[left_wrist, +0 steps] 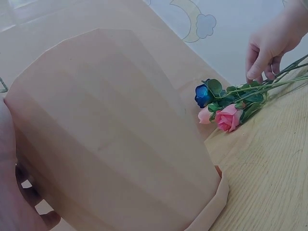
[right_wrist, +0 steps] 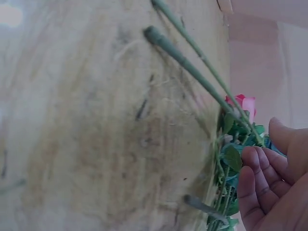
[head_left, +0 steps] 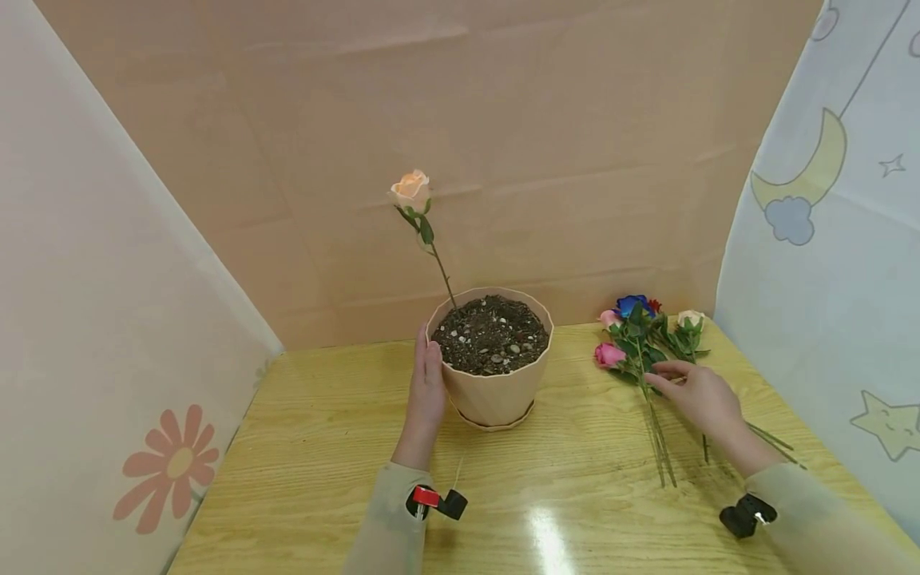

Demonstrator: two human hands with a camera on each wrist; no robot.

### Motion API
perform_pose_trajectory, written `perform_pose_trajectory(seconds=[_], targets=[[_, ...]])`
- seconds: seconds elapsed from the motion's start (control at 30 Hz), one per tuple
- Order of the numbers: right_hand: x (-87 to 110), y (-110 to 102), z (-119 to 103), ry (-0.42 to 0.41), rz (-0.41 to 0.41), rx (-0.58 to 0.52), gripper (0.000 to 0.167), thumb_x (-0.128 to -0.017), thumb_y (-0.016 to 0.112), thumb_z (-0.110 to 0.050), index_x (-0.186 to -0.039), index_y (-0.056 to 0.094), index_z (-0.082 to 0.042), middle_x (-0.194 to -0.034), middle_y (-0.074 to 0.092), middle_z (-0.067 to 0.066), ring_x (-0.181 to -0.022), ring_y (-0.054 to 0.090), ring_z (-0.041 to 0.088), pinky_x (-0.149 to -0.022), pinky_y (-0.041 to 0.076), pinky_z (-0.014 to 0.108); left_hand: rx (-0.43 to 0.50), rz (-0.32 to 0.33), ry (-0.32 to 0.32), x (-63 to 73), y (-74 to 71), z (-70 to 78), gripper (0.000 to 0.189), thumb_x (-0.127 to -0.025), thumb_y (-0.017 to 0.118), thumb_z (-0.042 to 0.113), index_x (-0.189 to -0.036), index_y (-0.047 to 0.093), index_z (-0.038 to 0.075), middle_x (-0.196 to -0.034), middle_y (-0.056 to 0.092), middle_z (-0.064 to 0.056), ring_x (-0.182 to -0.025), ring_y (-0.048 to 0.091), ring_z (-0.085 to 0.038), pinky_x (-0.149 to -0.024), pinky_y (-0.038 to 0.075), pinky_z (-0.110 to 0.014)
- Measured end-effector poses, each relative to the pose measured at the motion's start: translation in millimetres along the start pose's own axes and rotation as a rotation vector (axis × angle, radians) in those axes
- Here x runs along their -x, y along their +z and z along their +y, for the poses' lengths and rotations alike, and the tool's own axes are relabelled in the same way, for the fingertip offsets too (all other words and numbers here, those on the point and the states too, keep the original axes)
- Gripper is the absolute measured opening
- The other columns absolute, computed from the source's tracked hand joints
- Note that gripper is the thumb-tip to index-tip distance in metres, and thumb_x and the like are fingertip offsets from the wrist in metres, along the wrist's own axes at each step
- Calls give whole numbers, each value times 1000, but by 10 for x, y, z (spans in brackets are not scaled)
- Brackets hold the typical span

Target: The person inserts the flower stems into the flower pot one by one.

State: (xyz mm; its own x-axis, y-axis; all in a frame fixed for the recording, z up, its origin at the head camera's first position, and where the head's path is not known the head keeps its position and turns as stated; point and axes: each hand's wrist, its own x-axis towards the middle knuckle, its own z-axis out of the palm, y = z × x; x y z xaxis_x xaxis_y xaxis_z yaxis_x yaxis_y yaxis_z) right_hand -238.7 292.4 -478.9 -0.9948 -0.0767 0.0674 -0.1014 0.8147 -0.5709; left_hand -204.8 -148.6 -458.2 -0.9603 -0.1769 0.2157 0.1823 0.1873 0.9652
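The loose roses lie by the worktop's (head_left: 323, 479) back right corner: a blue rose (head_left: 632, 305), a pink rose (head_left: 609, 355) and a white rose (head_left: 691, 319) among them, stem ends towards the front edge. My right hand (head_left: 700, 395) is over their stems, thumb and fingers loosely bent and parted; I see no stem pinched between them. Singling out a stem looks like the step in hand; I'd pinch just one below its leaves and draw it free gently, since the stems cross and the leaves could snag.

My left hand (head_left: 429, 391) lies along the left side of the pot (head_left: 496, 393), fingers extended; light pressure should keep it steady. The pot stands on a saucer (head_left: 496, 426) near the back edge. It holds dark soil (head_left: 492, 331) with pale bits and pebbles, and a peach rose (head_left: 412, 192) leaning left.
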Motion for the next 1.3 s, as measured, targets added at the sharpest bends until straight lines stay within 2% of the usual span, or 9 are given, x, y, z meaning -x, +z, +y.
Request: perform_pose_trajectory(seconds=[0.23,0.47,0.77,0.93,1.17,1.3], targets=[[-7,69,49,9,-10,-13,66,-110,67,-52,-144,68,4,-123,75,30,-100,75,44,-70,59,51,7,3,-4,5,1,7,63,-121,28,53,-179,13,33,-184,15,-4,-167,20,-33,-132,18,-62],[-38,114,46,-3,-14,0,65,-111,67,-50,-143,68,6,-125,74,32,-101,74,46,-76,60,57,-4,7,2,8,-6,5,65,-121,27,54,-180,13,29,-184,14,-7,-167,20,-35,-132,18,-63],[-58,137,23,11,-13,-15,67,-110,65,-56,-141,71,4,-126,74,30,-105,73,47,-82,58,61,-2,8,-3,-5,-11,6,65,-120,30,56,-179,12,34,-184,14,-3,-167,19,-32,-133,17,-62],[-71,161,14,13,0,-9,63,-109,68,-55,-136,74,2,-123,76,27,-102,74,44,-80,58,59,1,9,-6,-6,-6,12,65,-120,30,55,-179,13,33,-184,15,-4,-167,21,-32,-133,17,-61],[-58,180,17,31,-26,-24,55,-110,68,-48,-133,74,2,-119,78,24,-93,75,35,-70,59,49,1,8,9,1,5,22,64,-122,28,51,-180,13,28,-183,16,-10,-166,21,-37,-131,18,-65],[-50,175,-2,36,-16,-47,52,-111,68,-45,-129,76,3,-115,79,20,-87,73,30,-66,55,42,7,5,9,7,7,17,63,-122,27,50,-180,14,28,-183,15,-9,-167,19,-37,-131,18,-66]])
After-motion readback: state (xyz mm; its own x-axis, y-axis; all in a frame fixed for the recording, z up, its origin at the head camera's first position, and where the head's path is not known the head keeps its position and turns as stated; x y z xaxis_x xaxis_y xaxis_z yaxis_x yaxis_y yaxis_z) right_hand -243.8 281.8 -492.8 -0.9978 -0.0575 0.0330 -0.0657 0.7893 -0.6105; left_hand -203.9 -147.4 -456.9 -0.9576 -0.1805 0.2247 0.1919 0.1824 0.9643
